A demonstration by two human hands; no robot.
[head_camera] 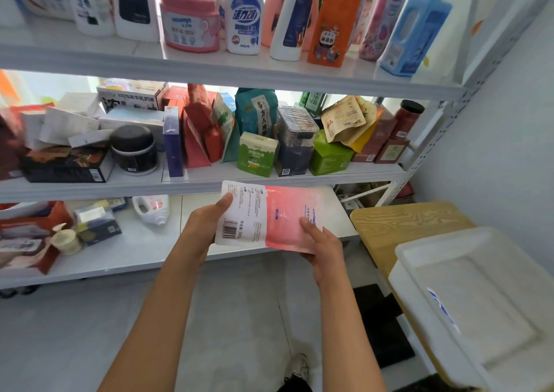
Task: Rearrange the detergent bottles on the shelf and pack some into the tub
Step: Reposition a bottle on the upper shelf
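Flat pink-and-white plastic detergent pouch (269, 217) held in front of the white metal shelf (209, 73), barcode side up. Left hand (207, 223) grips its left edge, thumb on top; right hand (322, 241) pinches its lower right corner. White plastic tub (479, 295) sits on wooden surface (398, 223), right of the hands.

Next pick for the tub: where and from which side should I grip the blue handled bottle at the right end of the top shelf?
Take the blue bottle by the cut-out handle on its left half, coming from the front. It stands upright at the shelf edge, so the front is free, while the pink bottle crowds its left.
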